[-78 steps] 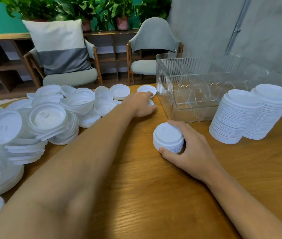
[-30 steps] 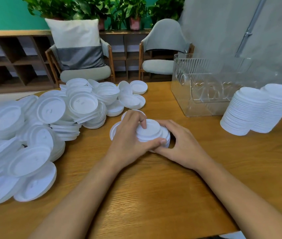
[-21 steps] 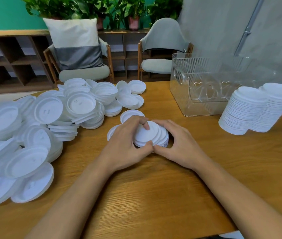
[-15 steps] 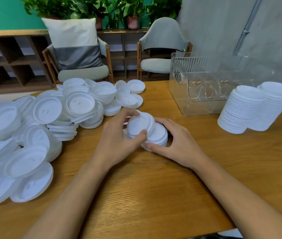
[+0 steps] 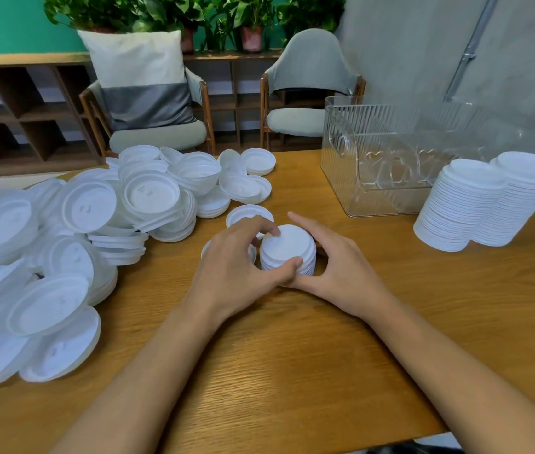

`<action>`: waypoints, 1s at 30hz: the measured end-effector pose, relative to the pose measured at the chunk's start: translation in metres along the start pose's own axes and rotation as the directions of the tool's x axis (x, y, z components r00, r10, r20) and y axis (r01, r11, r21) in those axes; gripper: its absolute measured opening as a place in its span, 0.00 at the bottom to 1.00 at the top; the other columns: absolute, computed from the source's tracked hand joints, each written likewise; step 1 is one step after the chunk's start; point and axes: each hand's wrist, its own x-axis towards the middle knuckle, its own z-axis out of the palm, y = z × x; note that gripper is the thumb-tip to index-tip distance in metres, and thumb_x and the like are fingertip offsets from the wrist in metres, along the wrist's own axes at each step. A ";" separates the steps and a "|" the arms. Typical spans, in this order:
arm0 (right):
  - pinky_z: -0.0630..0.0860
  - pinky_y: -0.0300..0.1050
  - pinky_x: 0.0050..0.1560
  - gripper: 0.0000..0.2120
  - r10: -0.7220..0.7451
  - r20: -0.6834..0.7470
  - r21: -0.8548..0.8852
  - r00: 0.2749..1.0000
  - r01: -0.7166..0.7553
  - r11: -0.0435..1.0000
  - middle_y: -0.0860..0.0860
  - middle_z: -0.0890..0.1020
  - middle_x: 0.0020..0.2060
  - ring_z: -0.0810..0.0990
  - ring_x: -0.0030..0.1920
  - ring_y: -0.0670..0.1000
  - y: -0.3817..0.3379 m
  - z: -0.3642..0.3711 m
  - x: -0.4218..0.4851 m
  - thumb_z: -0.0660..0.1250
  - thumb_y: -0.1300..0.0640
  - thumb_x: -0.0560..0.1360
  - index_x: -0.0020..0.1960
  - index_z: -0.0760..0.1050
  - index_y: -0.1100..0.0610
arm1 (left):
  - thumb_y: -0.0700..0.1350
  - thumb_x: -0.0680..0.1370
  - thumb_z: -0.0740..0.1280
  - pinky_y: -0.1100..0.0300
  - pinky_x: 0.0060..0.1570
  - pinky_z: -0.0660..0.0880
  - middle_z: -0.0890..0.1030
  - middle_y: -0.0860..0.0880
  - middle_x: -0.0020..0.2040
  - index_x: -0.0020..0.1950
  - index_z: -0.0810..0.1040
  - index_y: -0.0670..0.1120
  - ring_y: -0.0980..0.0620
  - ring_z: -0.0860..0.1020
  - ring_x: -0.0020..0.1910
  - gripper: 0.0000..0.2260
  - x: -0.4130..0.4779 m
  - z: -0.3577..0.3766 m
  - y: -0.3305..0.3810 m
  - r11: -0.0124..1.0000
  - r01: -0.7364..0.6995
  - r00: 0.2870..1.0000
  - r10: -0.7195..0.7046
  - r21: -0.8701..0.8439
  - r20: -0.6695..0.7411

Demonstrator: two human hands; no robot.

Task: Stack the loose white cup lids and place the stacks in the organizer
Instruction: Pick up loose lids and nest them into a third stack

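Since half a second ago, the tilted lids have dropped flat onto the small stack [image 5: 287, 249]. Both hands wrap round it now. The left hand [image 5: 236, 257] grips one side and the right hand [image 5: 341, 267] grips the other, with the thumbs meeting at the near side. The small stack stands in the middle of the tabletop [image 5: 292, 355], far from any edge.

To do this well, I think the hands should squeeze softly and press down, so every lid sits straight.

Loose lids [image 5: 96, 224] fill the left side of the tabletop. The organizer [image 5: 374, 204] waits near the far right corner, with two tall stacks [image 5: 462, 204] close by the right edge. Bare wood lies between the small stack and the organizer, so that way looks open.
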 end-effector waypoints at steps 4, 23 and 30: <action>0.71 0.39 0.69 0.46 0.018 0.008 -0.009 1.000 -0.018 1.000 0.41 0.78 0.68 0.74 0.68 0.39 0.001 0.000 0.000 0.81 0.38 0.66 0.80 0.68 0.44 | 0.63 0.68 0.79 0.62 0.50 0.76 0.82 0.64 0.54 0.60 0.81 0.56 0.62 0.80 0.52 0.24 0.001 -0.001 -0.001 0.999 0.034 0.999 -0.034 -0.043 -0.013; 0.68 0.39 0.71 0.50 0.062 0.072 -0.070 0.995 -0.057 0.996 0.41 0.75 0.72 0.71 0.71 0.40 -0.004 -0.001 -0.001 0.80 0.35 0.66 0.82 0.64 0.48 | 0.75 0.63 0.74 0.57 0.59 0.76 0.81 0.60 0.57 0.63 0.84 0.54 0.58 0.79 0.57 0.36 0.001 0.002 0.000 0.996 0.087 0.995 -0.087 0.010 0.047; 0.62 0.24 0.65 0.45 0.079 -0.004 -0.096 0.997 -0.079 0.992 0.39 0.75 0.68 0.69 0.66 0.34 -0.007 0.000 -0.002 0.79 0.37 0.69 0.81 0.66 0.49 | 0.63 0.82 0.64 0.61 0.67 0.68 0.82 0.54 0.67 0.69 0.81 0.50 0.55 0.75 0.69 0.23 0.003 -0.011 -0.005 0.992 0.005 1.000 -0.002 0.124 -0.019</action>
